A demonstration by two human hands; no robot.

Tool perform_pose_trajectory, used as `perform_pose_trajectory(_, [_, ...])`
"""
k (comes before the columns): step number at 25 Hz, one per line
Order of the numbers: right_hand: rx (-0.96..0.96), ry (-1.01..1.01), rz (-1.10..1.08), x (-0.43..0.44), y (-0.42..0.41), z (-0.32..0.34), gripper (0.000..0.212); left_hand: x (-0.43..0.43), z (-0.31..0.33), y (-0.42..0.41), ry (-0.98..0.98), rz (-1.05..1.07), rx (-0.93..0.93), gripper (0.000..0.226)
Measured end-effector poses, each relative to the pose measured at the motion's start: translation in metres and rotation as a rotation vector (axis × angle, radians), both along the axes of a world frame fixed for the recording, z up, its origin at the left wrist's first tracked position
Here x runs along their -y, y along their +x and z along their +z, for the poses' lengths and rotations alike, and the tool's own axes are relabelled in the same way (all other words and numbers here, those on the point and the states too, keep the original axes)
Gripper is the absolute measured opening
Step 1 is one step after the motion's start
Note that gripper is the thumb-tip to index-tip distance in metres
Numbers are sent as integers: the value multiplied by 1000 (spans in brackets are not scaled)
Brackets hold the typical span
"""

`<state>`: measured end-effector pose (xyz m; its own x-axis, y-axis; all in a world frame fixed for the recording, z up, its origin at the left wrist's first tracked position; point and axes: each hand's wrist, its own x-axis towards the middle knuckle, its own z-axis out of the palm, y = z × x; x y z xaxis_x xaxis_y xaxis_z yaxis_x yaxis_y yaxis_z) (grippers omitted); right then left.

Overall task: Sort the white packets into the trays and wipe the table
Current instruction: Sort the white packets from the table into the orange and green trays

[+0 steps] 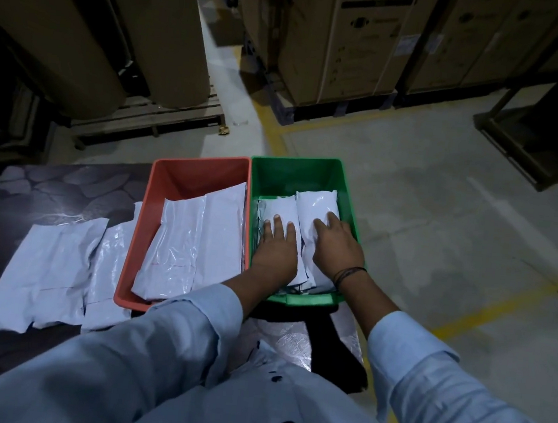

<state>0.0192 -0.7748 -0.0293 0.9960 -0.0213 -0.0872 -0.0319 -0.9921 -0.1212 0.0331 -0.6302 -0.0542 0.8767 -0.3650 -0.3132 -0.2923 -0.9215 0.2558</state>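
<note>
A green tray [295, 170] at the right of the dark table [49, 187] holds small white packets [316, 205] side by side. My left hand [275, 245] lies flat on the left packet with straight fingers. My right hand [334, 243] presses flat on the right packet. Beside it on the left, an orange-red tray [155, 198] holds large flat white packets [195, 237]. More large white packets [55, 267] lie spread on the table left of the orange-red tray.
Another plastic packet [295, 337] lies at the table's near edge under my arms. Behind the table stand brown rolls on a wooden pallet [149, 118] and cardboard washing-machine boxes [357, 40]. The concrete floor with yellow lines [466, 320] lies to the right.
</note>
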Motion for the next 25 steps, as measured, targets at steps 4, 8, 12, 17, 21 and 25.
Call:
perform_pose_trajectory(4, [30,42,-20,0,2,6,41,-3,13,5,-70,6,28,69])
perform_pose_trajectory(8, [135,114,-23,-15,13,16,47,-19,40,14,-196,-22,237,67])
perform_pose_trajectory(12, [216,212,5,-55,21,25,50,-59,62,17,-340,63,344,58])
perform_pose_trajectory(17, [301,273,76,-128,24,33,45,-139,65,19,-403,219,407,51])
perform_pose_trajectory(21, [365,255,148,-192,24,38,45,-217,58,13,-403,339,448,48])
perform_pose_trajectory(25, [415,228,192,-257,28,44,43,-298,46,9,-358,445,462,44])
